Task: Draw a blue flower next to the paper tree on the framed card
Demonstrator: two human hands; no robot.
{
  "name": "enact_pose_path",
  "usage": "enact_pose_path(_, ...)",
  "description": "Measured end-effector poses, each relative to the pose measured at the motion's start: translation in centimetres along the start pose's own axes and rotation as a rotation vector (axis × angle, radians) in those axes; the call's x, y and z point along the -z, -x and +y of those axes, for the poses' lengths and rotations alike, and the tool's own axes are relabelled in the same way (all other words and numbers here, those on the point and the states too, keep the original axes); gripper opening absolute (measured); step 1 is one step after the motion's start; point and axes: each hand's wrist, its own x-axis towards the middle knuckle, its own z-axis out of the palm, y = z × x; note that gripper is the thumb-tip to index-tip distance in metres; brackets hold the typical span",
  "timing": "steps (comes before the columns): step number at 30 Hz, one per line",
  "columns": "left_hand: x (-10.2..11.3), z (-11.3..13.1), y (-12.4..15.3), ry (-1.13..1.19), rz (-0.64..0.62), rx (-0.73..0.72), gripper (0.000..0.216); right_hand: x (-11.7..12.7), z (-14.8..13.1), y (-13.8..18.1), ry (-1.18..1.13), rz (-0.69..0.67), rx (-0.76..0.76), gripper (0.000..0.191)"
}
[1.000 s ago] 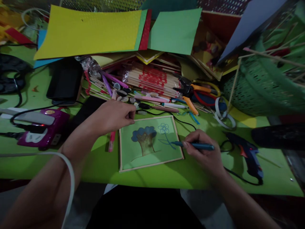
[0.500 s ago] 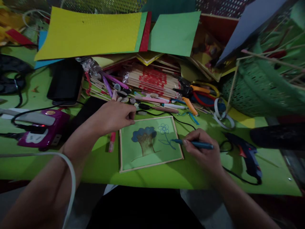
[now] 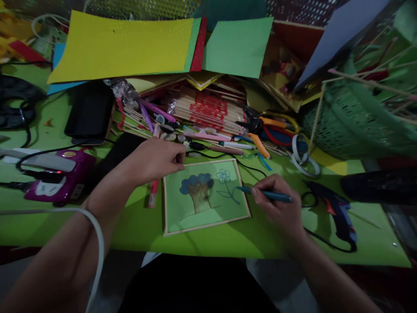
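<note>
Two hands at framed picture (image 3: 203, 195) edges, blue pen (image 3: 265, 194) in right hand (image 3: 276, 206).

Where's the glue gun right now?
The glue gun lies on the green table at the right, just beyond the right hand holding the blue pen.

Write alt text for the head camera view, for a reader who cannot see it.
A person's right hand draws with a blue pen on a small framed green card showing a tree and a flower, while the left hand rests at the card's upper left corner. Around it lie coloured paper sheets, a glue gun and bundled sticks.
</note>
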Motion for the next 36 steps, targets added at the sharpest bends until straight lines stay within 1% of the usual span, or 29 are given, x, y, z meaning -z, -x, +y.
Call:
enact_pose_path(6,0.14,0.24,0.0,-0.014,-0.007,0.016,0.013,-0.05,-0.2,-0.03,0.07,0.021,0.022,0.018)
enact_pose_path(15,0.04,0.01,-0.04,0.007,-0.001,0.005,0.011,-0.29,-0.06,0.24,0.143,0.096,0.096,0.016)
enact_pose_path(23,0.1,0.17,-0.02,0.019,-0.012,0.023,0.012,-0.4,-0.45,0.25,0.165,0.097,0.167,0.016)
enact_pose_path(29,0.17,0.1,0.03,0.039,-0.016,-0.002,0.012,-0.3,-0.38,0.52,0.177,0.073,0.138,0.016)
enact_pose_path(36,0.49,0.52,0.13,0.03,-0.036,0.018,0.012,-0.21,-0.81,0.26,0.178,0.053,0.118,0.017)
